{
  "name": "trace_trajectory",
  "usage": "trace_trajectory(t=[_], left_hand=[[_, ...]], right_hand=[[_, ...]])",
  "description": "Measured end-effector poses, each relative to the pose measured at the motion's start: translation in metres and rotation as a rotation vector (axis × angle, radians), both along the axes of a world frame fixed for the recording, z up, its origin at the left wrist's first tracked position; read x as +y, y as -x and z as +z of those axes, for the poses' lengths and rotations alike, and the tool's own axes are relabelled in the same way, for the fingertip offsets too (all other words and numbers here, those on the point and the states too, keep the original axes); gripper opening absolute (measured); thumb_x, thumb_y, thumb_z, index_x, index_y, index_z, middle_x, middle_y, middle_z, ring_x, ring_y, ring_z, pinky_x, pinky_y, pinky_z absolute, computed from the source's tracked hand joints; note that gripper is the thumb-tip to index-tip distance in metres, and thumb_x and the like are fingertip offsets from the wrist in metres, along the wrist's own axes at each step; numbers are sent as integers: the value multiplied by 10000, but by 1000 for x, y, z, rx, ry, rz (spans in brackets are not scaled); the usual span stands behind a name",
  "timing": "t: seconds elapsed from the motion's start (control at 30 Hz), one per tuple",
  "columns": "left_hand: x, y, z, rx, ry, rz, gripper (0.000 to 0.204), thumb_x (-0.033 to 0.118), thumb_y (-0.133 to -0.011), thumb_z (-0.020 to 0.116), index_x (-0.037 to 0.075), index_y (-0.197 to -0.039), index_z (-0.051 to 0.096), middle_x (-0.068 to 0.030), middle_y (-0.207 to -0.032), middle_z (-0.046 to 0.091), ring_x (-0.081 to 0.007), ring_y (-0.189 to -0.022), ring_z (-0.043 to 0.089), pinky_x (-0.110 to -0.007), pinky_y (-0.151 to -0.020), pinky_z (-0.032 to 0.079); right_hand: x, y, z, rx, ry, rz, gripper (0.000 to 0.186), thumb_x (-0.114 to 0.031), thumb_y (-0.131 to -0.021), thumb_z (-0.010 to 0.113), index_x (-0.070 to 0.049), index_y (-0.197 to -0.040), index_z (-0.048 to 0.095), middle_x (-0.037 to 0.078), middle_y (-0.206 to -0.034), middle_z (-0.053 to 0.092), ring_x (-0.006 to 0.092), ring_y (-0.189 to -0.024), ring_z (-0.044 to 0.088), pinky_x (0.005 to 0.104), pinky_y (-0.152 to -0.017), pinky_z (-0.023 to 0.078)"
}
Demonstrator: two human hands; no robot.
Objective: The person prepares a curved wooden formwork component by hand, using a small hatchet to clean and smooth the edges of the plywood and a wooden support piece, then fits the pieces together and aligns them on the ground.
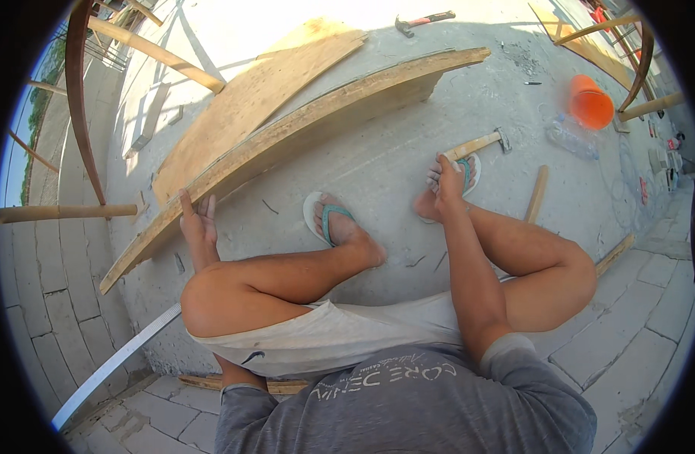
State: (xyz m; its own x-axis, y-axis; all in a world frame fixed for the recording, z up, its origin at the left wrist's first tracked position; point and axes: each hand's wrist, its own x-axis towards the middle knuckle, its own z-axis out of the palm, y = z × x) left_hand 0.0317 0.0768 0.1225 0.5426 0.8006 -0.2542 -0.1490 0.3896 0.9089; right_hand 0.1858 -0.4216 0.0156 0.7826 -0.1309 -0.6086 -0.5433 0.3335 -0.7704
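Observation:
In my right hand [447, 184], fingers closed round its wooden handle, is a hammer [476, 145] whose metal head points away to the right, above my right foot. My left hand [199, 219] is at the near-left part of a long wooden board [310, 113], with its thumb against the edge and its other fingers by the underside. The board stands tilted on the concrete floor, its thick edge strip facing up. Behind it lies a flat plywood sheet [249, 113], partly hidden by the board.
Another hammer [425, 23] lies on the floor at the far side. An orange bucket [592, 106] and a clear plastic bottle [573, 138] are to the right. A short wood strip [537, 194] is near my right knee. Bamboo poles [155, 54] stand at left; a metal bar [117, 363] lies lower left.

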Motion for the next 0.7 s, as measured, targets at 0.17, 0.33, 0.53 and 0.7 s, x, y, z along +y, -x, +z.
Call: trace_trajectory(t=[0.17, 0.33, 0.53, 0.7], left_hand=[[0, 7, 0, 52, -11, 9, 681, 376, -909, 771, 2, -1377, 447, -108, -1294, 558, -336, -1093, 631, -437, -930, 594], [6, 10, -4, 136, -18, 23, 696, 434, -897, 774, 28, -1372, 467, -89, -1279, 567, -318, -1056, 640, -422, -882, 582], [4, 10, -6, 170, -37, 8, 674, 488, -890, 766, 74, -1355, 510, -82, -1216, 592, -257, -1048, 631, -381, -812, 555], [3, 12, -5, 181, -67, -18, 648, 523, -905, 734, 76, -1332, 539, -81, -1171, 615, -244, -1050, 630, -368, -825, 535]], right_hand=[[-2, -14, 5, -91, 14, -71, 274, -287, -920, 705, -62, -1053, 622, 27, -770, 624, 127, -599, 607, 247, -517, 502], [0, 1, -10, -92, -54, -48, 183, -203, -931, 691, -50, -1015, 634, 45, -815, 641, 135, -656, 627, 259, -554, 530], [-10, -10, -20, -51, -132, -68, 144, -163, -939, 677, -48, -1013, 630, 46, -820, 639, 139, -652, 628, 255, -564, 537], [-11, -9, -22, -51, -134, -71, 146, -167, -941, 675, -49, -1015, 630, 43, -824, 642, 141, -656, 631, 257, -573, 540]])
